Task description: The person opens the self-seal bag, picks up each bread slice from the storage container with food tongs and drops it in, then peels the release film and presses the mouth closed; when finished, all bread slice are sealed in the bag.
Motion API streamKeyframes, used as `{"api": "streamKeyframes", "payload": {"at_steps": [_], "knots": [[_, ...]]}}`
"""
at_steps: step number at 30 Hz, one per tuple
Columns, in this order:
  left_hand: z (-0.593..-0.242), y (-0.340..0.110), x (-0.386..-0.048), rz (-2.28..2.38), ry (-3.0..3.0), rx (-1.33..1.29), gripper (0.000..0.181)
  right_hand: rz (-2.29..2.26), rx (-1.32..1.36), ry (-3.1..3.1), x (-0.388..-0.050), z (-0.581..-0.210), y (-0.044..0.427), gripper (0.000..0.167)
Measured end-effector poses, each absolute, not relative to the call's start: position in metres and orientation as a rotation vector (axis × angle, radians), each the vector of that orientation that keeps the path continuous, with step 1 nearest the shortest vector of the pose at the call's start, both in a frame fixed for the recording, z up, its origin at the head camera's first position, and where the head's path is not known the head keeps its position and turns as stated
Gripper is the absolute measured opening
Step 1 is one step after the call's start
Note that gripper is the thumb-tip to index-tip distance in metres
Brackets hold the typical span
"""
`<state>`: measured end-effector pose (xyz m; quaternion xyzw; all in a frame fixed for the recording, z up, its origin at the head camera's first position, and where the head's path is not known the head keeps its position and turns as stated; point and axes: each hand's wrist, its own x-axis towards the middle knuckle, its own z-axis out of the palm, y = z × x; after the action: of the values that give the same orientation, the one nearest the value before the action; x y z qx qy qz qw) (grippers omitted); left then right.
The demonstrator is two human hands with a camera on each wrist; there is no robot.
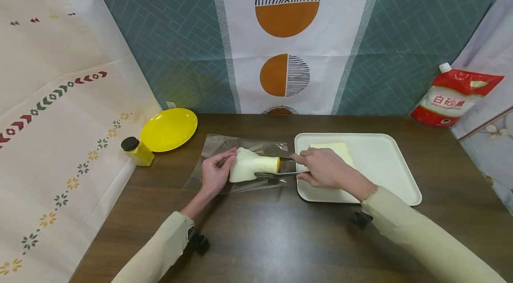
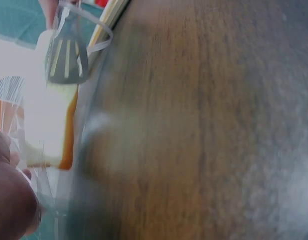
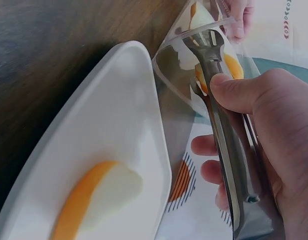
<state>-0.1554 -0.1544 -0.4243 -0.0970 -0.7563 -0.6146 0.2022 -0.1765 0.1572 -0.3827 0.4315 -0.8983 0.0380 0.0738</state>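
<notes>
- A white cloth (image 1: pixel 60 122) with little flowers hangs on the far left.
- A small yellow bottle (image 1: pixel 141 153) with a black lid stands near the cloth.
- A round yellow plate (image 1: pixel 170 129) is just behind the bottle.
- The left hand (image 1: pixel 215 171) has its thumb and fingers together, pinching the edge of the clear bag.
- The clear bag (image 1: pixel 213 144) lies on the brown table (image 1: pixel 256 238), with its mouth toward the tray.
- The bread (image 1: pixel 246 166) is inside the bag, between the two ends of the tongs.
- The metal tongs (image 1: pixel 286 174) reach into the bag.
- The right hand (image 1: pixel 326 167) is wrapped around the tongs, over the tray's left side.
- The white tray (image 1: pixel 380 162) has another slice (image 1: pixel 338 148) on it, partly hidden by that hand.
- A red and white pouch (image 1: pixel 446 102) with a white cap is in the back right corner.
</notes>
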Motion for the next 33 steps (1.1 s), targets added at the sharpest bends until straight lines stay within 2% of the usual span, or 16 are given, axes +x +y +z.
{"api": "streamKeyframes", "payload": {"at_steps": [24, 31, 33], "knots": [[-0.424, -0.153, -0.158, -1.723, -1.980, -0.292, 0.008, 0.131, 1.345, -2.749, -0.188, -0.382, 0.132, 0.052], [-0.440, -0.156, -0.165, -1.740, -1.947, -0.299, 0.008, 0.113, 1.379, -2.720, -0.192, -0.384, 0.124, 0.052], [-0.432, -0.152, -0.160, -1.712, -1.956, -0.303, 0.008, 0.102, 1.370, -2.727, -0.193, -0.384, 0.122, 0.053]]}}
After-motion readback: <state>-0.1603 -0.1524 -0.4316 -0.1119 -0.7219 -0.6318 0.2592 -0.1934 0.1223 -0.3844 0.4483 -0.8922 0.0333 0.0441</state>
